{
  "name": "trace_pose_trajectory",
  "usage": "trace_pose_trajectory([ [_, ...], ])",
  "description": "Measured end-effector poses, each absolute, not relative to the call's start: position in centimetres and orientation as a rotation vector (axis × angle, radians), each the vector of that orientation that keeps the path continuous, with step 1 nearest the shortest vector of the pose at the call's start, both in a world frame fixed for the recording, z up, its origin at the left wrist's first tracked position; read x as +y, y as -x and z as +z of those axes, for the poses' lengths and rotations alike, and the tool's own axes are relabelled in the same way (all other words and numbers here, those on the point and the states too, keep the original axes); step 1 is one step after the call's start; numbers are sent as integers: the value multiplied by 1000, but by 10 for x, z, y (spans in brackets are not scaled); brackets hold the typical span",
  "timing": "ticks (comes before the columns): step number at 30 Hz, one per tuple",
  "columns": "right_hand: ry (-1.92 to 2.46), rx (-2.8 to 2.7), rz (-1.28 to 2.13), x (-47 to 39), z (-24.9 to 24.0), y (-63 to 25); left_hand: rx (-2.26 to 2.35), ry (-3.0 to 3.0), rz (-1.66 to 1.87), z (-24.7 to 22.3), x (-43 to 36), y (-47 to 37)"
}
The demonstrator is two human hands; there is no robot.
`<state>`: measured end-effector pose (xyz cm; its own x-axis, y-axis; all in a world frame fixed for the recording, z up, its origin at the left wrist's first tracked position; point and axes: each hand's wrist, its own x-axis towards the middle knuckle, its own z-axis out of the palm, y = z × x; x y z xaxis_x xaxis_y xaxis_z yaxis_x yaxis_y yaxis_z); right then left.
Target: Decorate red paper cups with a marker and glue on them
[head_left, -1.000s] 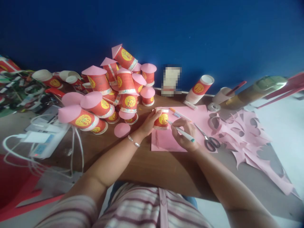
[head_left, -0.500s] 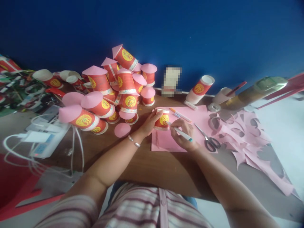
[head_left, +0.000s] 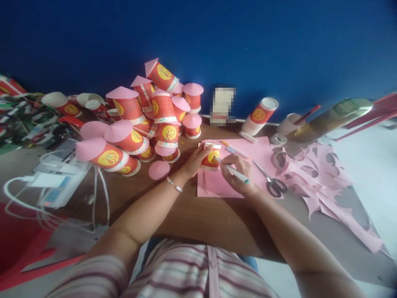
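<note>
My left hand (head_left: pixel 197 160) grips a red paper cup (head_left: pixel 212 162) with a yellow round emblem, holding it over a pink sheet (head_left: pixel 226 185). In my right hand (head_left: pixel 238 174) is a white marker (head_left: pixel 237 172) with a teal end, its tip at the cup's emblem. An orange marker (head_left: pixel 235 150) lies on the sheet just beyond my right hand. Black-handled scissors (head_left: pixel 269 181) rest to the right of that hand. Left of my left hand, a flat-looking pink paper disc (head_left: pixel 159 170) lies on the brown table (head_left: pixel 182 215).
Several red cups with pink cone tops (head_left: pixel 125 103) are piled at the left. A white power strip (head_left: pixel 62 190) with cables sits nearer. Pink paper scraps (head_left: pixel 322 178) spread at the right, below a bottle (head_left: pixel 335 120). Stacked cups (head_left: pixel 260 117) and a tape roll (head_left: pixel 279 139) stand behind.
The view has shifted slightly. The marker tip has moved a little left across the cup's emblem; both hands keep their holds.
</note>
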<state>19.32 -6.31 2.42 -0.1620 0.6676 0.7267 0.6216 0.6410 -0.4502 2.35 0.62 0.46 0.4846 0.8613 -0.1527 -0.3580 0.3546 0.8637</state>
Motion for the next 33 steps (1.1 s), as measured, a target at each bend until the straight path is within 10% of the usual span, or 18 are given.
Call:
trace_pose_trajectory([
  [33, 1051, -1788, 58, -64, 25, -196, 710, -805, 898, 10, 5, -24],
])
